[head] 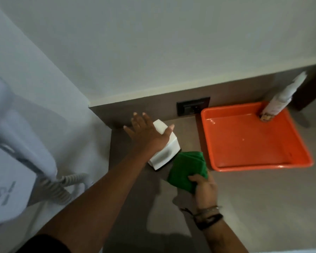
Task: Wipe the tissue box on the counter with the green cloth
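1. Under the spread fingers of the left hand [147,133]: white tissue box [164,148], tilted on the grey counter [244,198], palm flat on its top, fingers wide and splayed, thumb hooked over the far edge.
2. Just beyond the fingertips of the right hand [204,187]: green cloth [187,170], bunched and pinched between curled fingers and thumb, far corner touching the near end of the box, or so it seems through the blur.
3. Right of the cloth-holding fingers: orange tray [259,167], a white bottle [279,101] standing tilted in its far corner.
4. Past the left fingertips, on the backsplash: dark wall socket [192,106].
5. Well left of the left forearm: white hair dryer [16,125] with coiled cord [62,189].
6. On the right wrist: dark bracelets [208,216].
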Demonstrator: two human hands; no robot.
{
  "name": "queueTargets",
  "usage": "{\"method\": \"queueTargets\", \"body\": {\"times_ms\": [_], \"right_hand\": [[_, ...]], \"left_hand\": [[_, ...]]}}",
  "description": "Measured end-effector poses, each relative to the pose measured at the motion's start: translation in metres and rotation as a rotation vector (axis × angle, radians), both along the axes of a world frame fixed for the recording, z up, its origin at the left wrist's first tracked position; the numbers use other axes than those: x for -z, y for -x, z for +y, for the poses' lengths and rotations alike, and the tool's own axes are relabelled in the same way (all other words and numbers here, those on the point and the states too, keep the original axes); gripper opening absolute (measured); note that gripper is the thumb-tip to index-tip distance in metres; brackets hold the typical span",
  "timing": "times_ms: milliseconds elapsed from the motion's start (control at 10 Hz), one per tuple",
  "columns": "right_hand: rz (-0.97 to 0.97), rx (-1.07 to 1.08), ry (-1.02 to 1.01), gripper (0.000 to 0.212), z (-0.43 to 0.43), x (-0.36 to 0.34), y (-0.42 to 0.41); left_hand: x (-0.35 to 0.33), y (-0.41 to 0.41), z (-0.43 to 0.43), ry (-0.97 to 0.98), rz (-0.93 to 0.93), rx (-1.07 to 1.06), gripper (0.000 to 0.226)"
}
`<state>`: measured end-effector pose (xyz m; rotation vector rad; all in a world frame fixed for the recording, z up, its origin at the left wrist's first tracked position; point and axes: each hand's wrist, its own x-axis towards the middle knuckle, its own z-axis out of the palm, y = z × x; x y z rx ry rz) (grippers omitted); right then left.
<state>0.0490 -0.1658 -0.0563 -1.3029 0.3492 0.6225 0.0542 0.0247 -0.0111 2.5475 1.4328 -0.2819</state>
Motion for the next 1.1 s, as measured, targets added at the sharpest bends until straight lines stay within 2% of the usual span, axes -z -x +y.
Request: {"method": "queueTargets", "body": {"times_ms": [100, 200, 300, 400, 500, 600, 700, 800, 900, 1000, 1100], "right_hand": [[-0.013, -0.076, -0.1, 0.02, -0.045, -0.013, -0.057], [-0.076, -0.128, -0.015, 0.018, -0.058, -0.009, -0.122], [-0.146, -0.152, 0.046, 0.023, -0.048, -0.004, -0.176], [-0.071, -0.234, 0.062, 0.02, -0.034, 0.003, -0.212], [0.021, -0.31, 0.123, 0.019, -0.022, 0.022, -0.24], [0.067, -0.385, 0.189, 0.024, -0.022, 0.04, -0.245], [-0.307, -0.602, 0.661, 0.023, -0.028, 0.051, -0.238], [-0.58, -0.666, 1.143, 0.049, -0.032, 0.037, -0.225], [-0.614, -0.527, 1.179, 0.064, -0.04, 0.005, -0.216], [-0.782, -0.352, 0.905, 0.059, -0.056, -0.046, -0.206], [-0.949, -0.036, 0.503, 0.04, -0.076, -0.133, -0.182]], "left_hand": [[-0.028, -0.004, -0.003, 0.15, 0.126, -0.275, 0.137], [-0.048, -0.019, 0.001, 0.374, 0.166, -0.381, 0.14], [-0.043, -0.035, 0.002, 0.426, 0.268, -0.257, 0.113], [-0.027, -0.038, 0.004, 0.384, 0.247, -0.394, 0.128], [-0.023, -0.035, -0.001, 0.289, 0.1, -0.382, 0.118], [-0.033, -0.032, -0.003, 0.169, 0.192, -0.176, 0.13], [-0.031, -0.029, 0.005, 0.062, 0.355, 0.215, 0.136], [-0.032, -0.026, 0.005, 0.044, 0.359, 0.462, 0.136], [-0.032, -0.025, 0.004, 0.03, 0.328, 0.561, 0.134], [-0.04, -0.02, 0.004, 0.02, 0.316, 0.587, 0.137], [-0.039, -0.011, 0.008, 0.115, 0.255, 0.614, 0.147]]}}
